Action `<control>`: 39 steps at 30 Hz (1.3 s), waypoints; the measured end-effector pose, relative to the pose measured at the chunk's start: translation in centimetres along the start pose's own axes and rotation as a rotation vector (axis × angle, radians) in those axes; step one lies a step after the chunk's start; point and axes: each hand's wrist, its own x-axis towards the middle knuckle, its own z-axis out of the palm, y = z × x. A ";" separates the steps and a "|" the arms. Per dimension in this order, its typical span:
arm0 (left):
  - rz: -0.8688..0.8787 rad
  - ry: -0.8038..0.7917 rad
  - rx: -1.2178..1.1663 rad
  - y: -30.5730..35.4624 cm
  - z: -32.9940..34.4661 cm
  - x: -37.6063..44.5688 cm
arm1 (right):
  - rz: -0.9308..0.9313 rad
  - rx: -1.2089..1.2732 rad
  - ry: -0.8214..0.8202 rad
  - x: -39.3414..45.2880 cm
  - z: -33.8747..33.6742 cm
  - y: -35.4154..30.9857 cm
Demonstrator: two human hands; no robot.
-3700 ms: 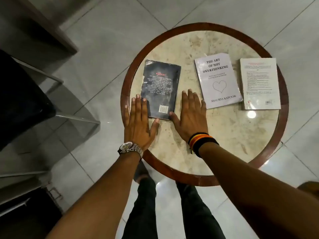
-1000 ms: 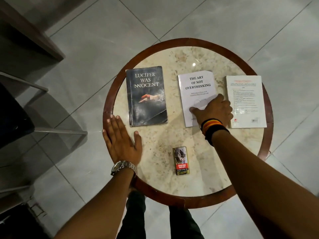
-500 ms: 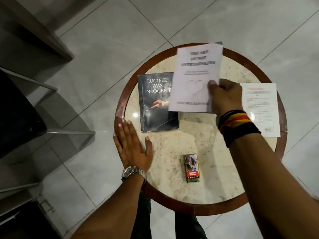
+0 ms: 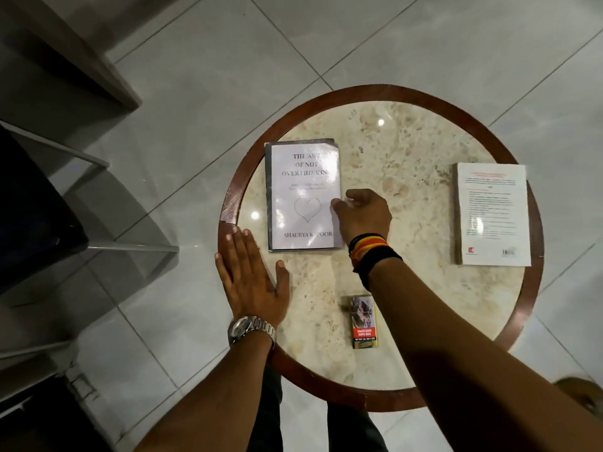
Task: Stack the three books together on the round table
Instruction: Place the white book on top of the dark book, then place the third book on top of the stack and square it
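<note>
The white book "The Art of Not Overthinking" (image 4: 301,197) lies flat on the dark book (image 4: 268,190), of which only a thin edge shows at the left and top. My right hand (image 4: 362,215) rests at the white book's right edge, thumb on the cover and fingers curled; whether it still grips the book is unclear. My left hand (image 4: 251,278) lies flat and open on the round table's (image 4: 424,288) left rim. A third white book (image 4: 492,213) lies back cover up, alone at the table's right side.
A small cigarette pack (image 4: 364,321) lies near the table's front, under my right forearm. A dark chair with a metal frame (image 4: 42,216) stands on the tiled floor to the left. My legs show below the table.
My right hand carried the white book leftward through the air and set it down on the dark book, covering it. My left hand stayed flat on the rim.
</note>
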 end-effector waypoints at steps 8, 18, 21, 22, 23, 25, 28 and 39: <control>0.024 -0.028 0.046 0.5 -0.8 -0.1 | -0.059 -0.332 0.401 3.9 -11.2 5.3; 0.048 0.013 0.034 0.8 -1.0 -0.1 | 0.179 -0.404 0.265 6.4 -18.3 10.1; 0.052 0.021 0.035 0.9 -1.1 0.0 | 0.226 -0.420 0.304 7.2 -19.8 10.3; 0.052 0.022 0.040 0.9 -1.1 -0.1 | 0.271 -0.395 0.298 7.5 -20.3 10.2; 0.052 0.022 0.042 0.9 -1.1 -0.1 | 0.301 -0.335 0.278 7.6 -20.7 10.0; 0.051 0.019 0.036 0.9 -1.1 -0.1 | 0.266 -0.139 0.222 7.6 -21.2 9.6; 0.046 0.011 0.032 0.9 -1.1 0.0 | 0.096 0.045 0.193 6.4 -20.8 7.9; 0.033 -0.009 0.041 0.7 -0.9 0.1 | -0.594 -0.536 0.306 -4.8 -5.9 -3.3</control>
